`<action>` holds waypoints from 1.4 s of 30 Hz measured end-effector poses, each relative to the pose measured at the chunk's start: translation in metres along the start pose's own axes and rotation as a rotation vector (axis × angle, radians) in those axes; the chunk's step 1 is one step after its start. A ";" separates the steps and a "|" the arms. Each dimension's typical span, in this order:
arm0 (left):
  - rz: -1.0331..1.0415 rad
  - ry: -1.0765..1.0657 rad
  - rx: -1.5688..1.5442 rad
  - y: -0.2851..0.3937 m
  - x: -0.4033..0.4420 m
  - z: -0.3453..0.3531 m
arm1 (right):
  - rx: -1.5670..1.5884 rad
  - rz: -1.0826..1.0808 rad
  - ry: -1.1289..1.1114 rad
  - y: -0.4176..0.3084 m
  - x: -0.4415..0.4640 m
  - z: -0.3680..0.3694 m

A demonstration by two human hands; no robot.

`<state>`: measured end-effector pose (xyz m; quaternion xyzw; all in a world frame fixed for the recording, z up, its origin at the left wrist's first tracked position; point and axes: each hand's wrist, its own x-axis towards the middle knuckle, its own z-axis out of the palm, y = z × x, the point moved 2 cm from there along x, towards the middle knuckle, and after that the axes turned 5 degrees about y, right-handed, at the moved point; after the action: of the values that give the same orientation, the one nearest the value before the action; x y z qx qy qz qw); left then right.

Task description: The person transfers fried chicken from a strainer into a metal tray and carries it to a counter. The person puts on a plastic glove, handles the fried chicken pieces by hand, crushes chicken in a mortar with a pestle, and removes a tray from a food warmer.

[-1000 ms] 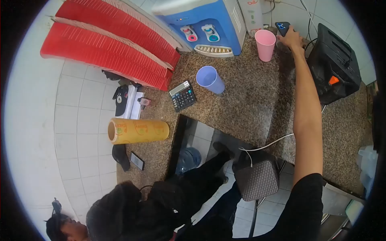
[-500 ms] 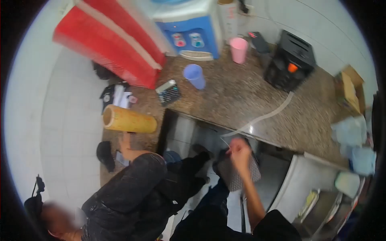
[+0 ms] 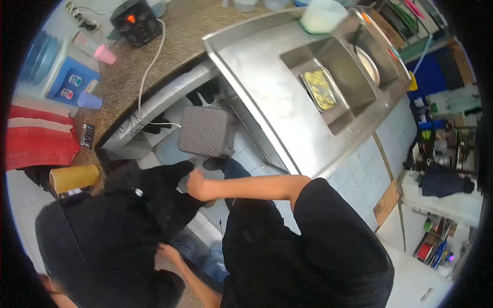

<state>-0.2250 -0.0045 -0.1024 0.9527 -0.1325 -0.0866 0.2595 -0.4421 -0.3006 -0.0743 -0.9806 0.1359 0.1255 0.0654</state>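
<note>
My right hand (image 3: 199, 186) is closed at the end of my outstretched forearm, beside the co-worker's dark clothing. A small greyish patch shows at its fingertips, too unclear to name. Lower down, my left hand (image 3: 167, 252) lies against the black clothing of the co-worker (image 3: 102, 226), its fingers partly hidden. Above my right hand stands a grey woven-pattern stool (image 3: 205, 131), with the end of a white cable (image 3: 150, 72) at its side.
A steel sink counter (image 3: 257, 66) holds a tray of yellow pieces (image 3: 319, 90). On the stone counter are a black speaker (image 3: 136, 23), pink cup (image 3: 105, 54), blue cup (image 3: 89, 100), calculator (image 3: 87, 136) and yellow roll (image 3: 74, 178). Large bottles (image 3: 215, 262) stand below.
The view has turned towards the sink. My right hand has left the phone by the speaker, passed over the stool and come beside the co-worker. My left hand has come into view.
</note>
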 end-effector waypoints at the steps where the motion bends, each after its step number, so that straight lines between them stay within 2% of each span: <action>1: -0.035 0.092 -0.267 0.015 -0.017 0.007 | 0.268 -0.001 0.006 0.002 -0.031 -0.023; 2: 0.160 0.146 -0.229 0.018 -0.029 0.013 | 0.569 0.094 0.219 -0.007 -0.057 -0.018; 3: 0.151 0.146 -0.252 0.011 -0.046 0.028 | 0.865 0.168 0.438 -0.013 -0.081 -0.005; 4: 0.350 0.103 -0.116 0.004 -0.066 0.036 | 0.851 0.163 0.429 -0.032 -0.106 0.011; 5: 0.541 0.062 0.025 -0.010 -0.091 0.043 | 0.804 0.207 0.656 -0.052 -0.138 0.035; 6: 0.388 -0.206 0.025 -0.041 -0.120 0.060 | 0.751 0.246 0.884 -0.070 -0.171 0.064; 7: 0.246 -0.470 0.021 -0.087 -0.147 0.092 | 0.624 0.125 0.337 -0.086 -0.200 0.114; 8: 0.386 -0.818 0.112 -0.204 -0.157 0.157 | 0.458 0.019 -0.189 -0.090 -0.227 0.155; 10: 0.290 -0.984 0.127 -0.230 -0.268 0.135 | 0.734 0.173 -0.326 -0.076 -0.244 0.163; 11: 0.231 -1.044 0.093 -0.248 -0.304 0.131 | 0.687 0.298 -0.217 -0.074 -0.254 0.159; 13: 0.113 -1.101 0.029 -0.261 -0.354 0.121 | 0.660 0.399 -0.192 -0.067 -0.283 0.146; 15: 0.029 -1.108 -0.041 -0.268 -0.391 0.113 | 0.574 0.313 -0.104 -0.064 -0.308 0.173; 18: 0.005 -1.086 -0.224 -0.282 -0.456 0.132 | 0.609 0.219 -0.216 -0.068 -0.347 0.222; 19: 0.154 -1.107 -0.348 -0.285 -0.472 0.145 | 0.593 0.281 -0.381 -0.075 -0.360 0.207; 20: 0.312 -1.081 -0.491 -0.287 -0.487 0.159 | 0.553 0.168 -0.463 -0.065 -0.372 0.249; 21: 0.327 -1.008 -0.598 -0.288 -0.511 0.173 | 0.533 0.151 -0.420 -0.048 -0.392 0.288; 22: -0.074 -1.084 -0.540 -0.273 -0.532 0.173 | 0.610 0.237 -0.443 -0.040 -0.410 0.294; 23: -0.496 -1.065 -0.490 -0.240 -0.549 0.159 | 0.803 0.326 -0.386 -0.031 -0.435 0.306; 24: -0.729 -1.110 -0.491 -0.229 -0.563 0.157 | 0.863 0.331 -0.319 -0.032 -0.453 0.301; 25: -0.762 -0.967 -0.590 -0.221 -0.589 0.158 | 0.799 0.239 -0.408 -0.031 -0.480 0.327; 27: -0.866 -0.869 -0.706 -0.220 -0.640 0.167 | 1.272 0.278 -0.203 -0.002 -0.525 0.381; 30: -1.024 -0.765 -0.884 -0.258 -0.735 0.192 | 1.087 0.264 -0.365 0.010 -0.591 0.413; 32: -0.853 -0.552 -1.045 -0.227 -0.782 0.119 | 0.987 0.226 -0.481 0.016 -0.621 0.413; 34: -0.697 -0.408 -0.842 -0.245 -0.828 0.099 | 0.949 0.184 -0.537 0.012 -0.649 0.416; 35: -0.693 -0.410 -0.841 -0.243 -0.834 0.082 | 0.926 0.146 -0.543 0.006 -0.660 0.418; 37: -1.053 -0.418 -0.785 -0.254 -0.842 0.046 | 0.842 0.028 -0.517 -0.012 -0.672 0.419; 38: -1.039 -0.340 -0.750 -0.273 -0.844 0.047 | 0.778 -0.048 -0.470 -0.020 -0.670 0.414; 39: -0.987 -0.407 -0.714 -0.299 -0.837 0.058 | 0.773 -0.052 -0.392 -0.036 -0.666 0.416; 40: -0.964 -0.478 -0.530 -0.330 -0.825 0.075 | 0.824 -0.005 -0.327 -0.053 -0.662 0.411; 41: -0.914 -0.547 -0.319 -0.354 -0.811 0.074 | 1.318 0.174 -0.283 -0.061 -0.669 0.424; 42: -0.784 -0.544 -0.254 -0.360 -0.797 0.074 | 1.540 0.536 -0.239 -0.094 -0.679 0.397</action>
<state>-0.9248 0.4963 -0.2749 0.8346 0.1845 -0.4388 0.2773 -1.1389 0.0234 -0.2675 -0.5753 0.4055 0.1119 0.7014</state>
